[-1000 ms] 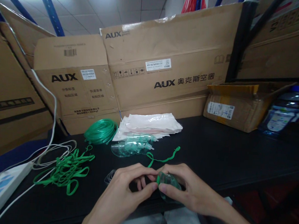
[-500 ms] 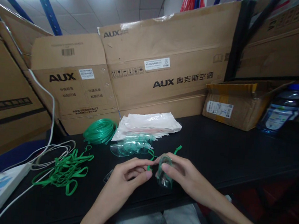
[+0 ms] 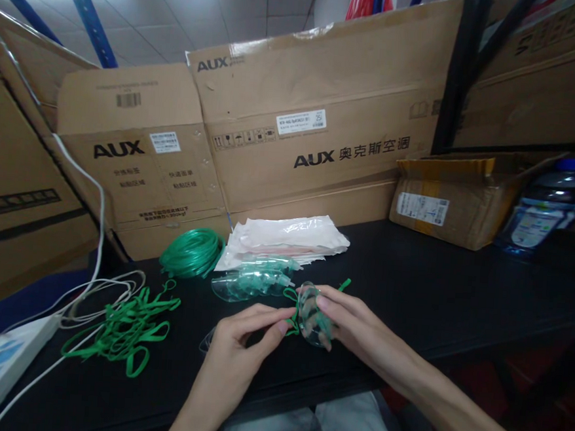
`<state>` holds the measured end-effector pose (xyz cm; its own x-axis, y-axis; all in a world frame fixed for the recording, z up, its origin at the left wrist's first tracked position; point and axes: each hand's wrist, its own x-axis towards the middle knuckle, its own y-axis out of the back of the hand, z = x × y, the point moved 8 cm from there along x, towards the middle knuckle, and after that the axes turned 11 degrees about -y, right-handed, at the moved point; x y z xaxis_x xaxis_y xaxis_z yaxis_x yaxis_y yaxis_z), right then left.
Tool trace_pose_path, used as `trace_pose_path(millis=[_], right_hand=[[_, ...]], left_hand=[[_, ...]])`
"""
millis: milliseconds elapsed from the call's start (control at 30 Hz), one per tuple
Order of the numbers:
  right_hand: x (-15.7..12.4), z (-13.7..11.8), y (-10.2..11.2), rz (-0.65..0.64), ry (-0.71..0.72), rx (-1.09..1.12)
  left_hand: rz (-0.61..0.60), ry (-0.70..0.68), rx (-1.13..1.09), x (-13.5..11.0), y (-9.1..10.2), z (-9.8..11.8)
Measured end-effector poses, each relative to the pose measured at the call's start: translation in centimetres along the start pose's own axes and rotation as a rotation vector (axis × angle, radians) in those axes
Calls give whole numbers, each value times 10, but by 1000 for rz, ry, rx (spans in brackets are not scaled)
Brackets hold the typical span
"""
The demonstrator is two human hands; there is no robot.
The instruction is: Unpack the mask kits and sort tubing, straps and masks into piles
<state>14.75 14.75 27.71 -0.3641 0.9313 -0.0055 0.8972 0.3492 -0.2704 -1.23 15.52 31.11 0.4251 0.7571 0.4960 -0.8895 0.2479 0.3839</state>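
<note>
My right hand (image 3: 361, 322) grips a clear, green-tinted face mask (image 3: 309, 309) above the near part of the table; the fingers show through its plastic. Beside the mask, my left hand (image 3: 249, 341) pinches a thin green elastic strap (image 3: 292, 324) between thumb and forefinger at the mask's left edge. Another bit of green strap (image 3: 344, 284) sticks out behind my right hand. Just beyond my hands lies a row of nested clear green masks (image 3: 248, 283). Whether the strap passes through the mask cannot be made out.
White plastic bags (image 3: 291, 235) lie stacked behind the masks, beside coiled green tubing (image 3: 192, 253). Loose green straps (image 3: 124, 332), white cables (image 3: 100, 229) and a power strip (image 3: 10, 347) are on the left. An open carton (image 3: 443, 210) and a blue-capped bottle (image 3: 538, 216) stand right.
The mask has turned in my right hand, its open rim now facing more to the left. My right fingers have shifted around it, and my left hand has moved slightly right with the strap.
</note>
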Motion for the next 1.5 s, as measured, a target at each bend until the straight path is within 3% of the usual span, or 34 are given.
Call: trace_pose_path(millis=[133, 667, 1267, 1500], right_hand=[[3, 4, -7, -80, -31, 220], [-4, 5, -12, -58, -48, 58], [-4, 4, -12, -28, -18, -62], [-2, 3, -8, 53, 72, -165]], left_hand=[[54, -19, 20, -2, 2, -3], [78, 145, -105, -4, 0, -11], [-12, 19, 100, -4, 0, 1], [69, -40, 96, -4, 8, 7]])
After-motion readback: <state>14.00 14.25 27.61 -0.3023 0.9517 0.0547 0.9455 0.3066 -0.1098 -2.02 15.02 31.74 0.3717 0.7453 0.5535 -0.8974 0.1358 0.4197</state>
